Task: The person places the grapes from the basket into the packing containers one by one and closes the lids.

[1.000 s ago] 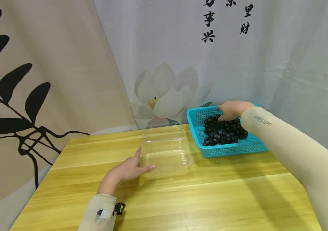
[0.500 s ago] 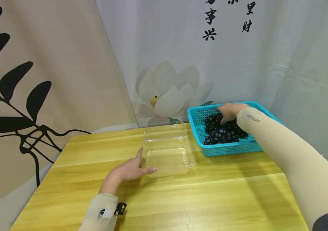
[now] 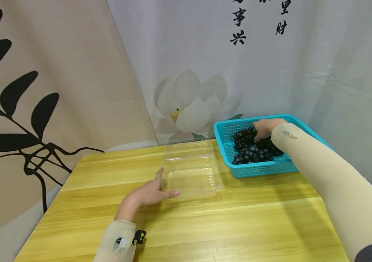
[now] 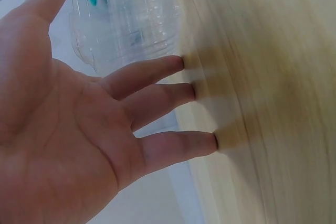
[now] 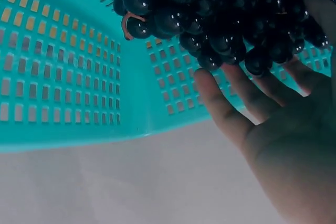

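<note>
Grapes (image 3: 254, 153), round and glossy, lie in a perforated plastic basket (image 3: 264, 169).

one left grip (image 3: 148, 193) and one right grip (image 3: 265, 128), one clear container (image 3: 190, 180) at centre, one turquoise basket (image 3: 264, 169) at right, one counter (image 3: 238, 225) below, many overlapping dark grapes (image 3: 252, 154), uncountable

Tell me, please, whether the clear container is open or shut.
Open: in the head view, the clear container has its lid folded back.
</note>
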Available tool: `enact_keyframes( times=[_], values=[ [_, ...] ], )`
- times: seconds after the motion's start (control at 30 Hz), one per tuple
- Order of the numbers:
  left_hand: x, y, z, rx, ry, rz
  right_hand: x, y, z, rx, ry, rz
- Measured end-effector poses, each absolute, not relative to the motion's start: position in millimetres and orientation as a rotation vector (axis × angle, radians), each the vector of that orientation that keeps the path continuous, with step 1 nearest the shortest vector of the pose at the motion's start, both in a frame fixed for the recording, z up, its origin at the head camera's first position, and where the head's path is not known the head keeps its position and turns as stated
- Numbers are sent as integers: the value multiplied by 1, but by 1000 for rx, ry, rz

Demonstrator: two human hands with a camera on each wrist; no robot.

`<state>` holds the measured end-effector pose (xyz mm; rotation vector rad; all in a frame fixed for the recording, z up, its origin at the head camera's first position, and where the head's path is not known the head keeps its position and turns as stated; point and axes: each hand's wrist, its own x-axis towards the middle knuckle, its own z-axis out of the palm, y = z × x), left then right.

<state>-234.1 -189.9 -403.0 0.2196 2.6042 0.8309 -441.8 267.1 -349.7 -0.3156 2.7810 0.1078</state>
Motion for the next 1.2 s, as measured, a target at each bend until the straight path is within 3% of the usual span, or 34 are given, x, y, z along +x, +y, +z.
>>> enact_keyframes(
  times=[1.2],
  values=[
    [-234, -188, -403, 168, 2623, 843, -435, 260, -355, -268, 2791, 238]
  ],
)
